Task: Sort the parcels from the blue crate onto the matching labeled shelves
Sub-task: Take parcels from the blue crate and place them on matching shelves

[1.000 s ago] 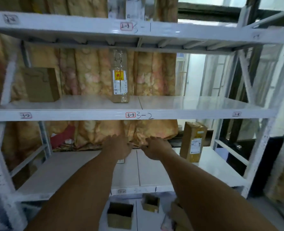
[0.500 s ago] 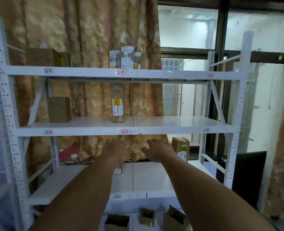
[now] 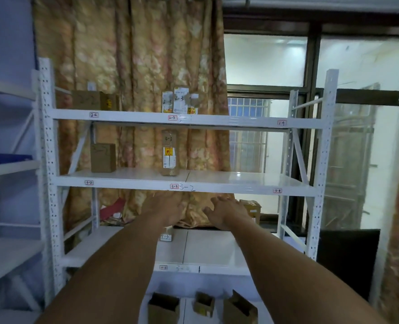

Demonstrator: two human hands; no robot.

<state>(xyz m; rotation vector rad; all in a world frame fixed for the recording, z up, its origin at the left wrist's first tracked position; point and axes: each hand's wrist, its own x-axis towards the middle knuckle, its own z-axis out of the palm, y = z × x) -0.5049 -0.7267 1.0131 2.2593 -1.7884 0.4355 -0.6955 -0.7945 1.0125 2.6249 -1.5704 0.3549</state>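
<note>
I face a white shelf rack (image 3: 189,120) with small red-framed labels on its front edges. My left hand (image 3: 164,210) and my right hand (image 3: 226,212) are stretched out side by side below the middle shelf, fingers apart, holding nothing. A tall parcel marked 3-3 (image 3: 169,152) stands on the middle shelf above my hands, and a brown box (image 3: 103,157) stands to its left. On the top shelf stand a brown box (image 3: 93,100) and white cartons (image 3: 178,102). A small parcel (image 3: 166,235) sits on the lower shelf, partly hidden by my left arm. The blue crate is out of view.
A brown parcel (image 3: 251,210) stands on the lower shelf right of my right hand. Three open brown boxes (image 3: 202,305) sit at the bottom level. A patterned curtain (image 3: 133,66) hangs behind the rack. Another white rack (image 3: 6,169) stands at the left, a window (image 3: 310,101) at the right.
The view has pulled back from the rack and tilted up, so the top shelf and its posts now show. Both hands stay extended and empty, and appear farther from the lower shelf.
</note>
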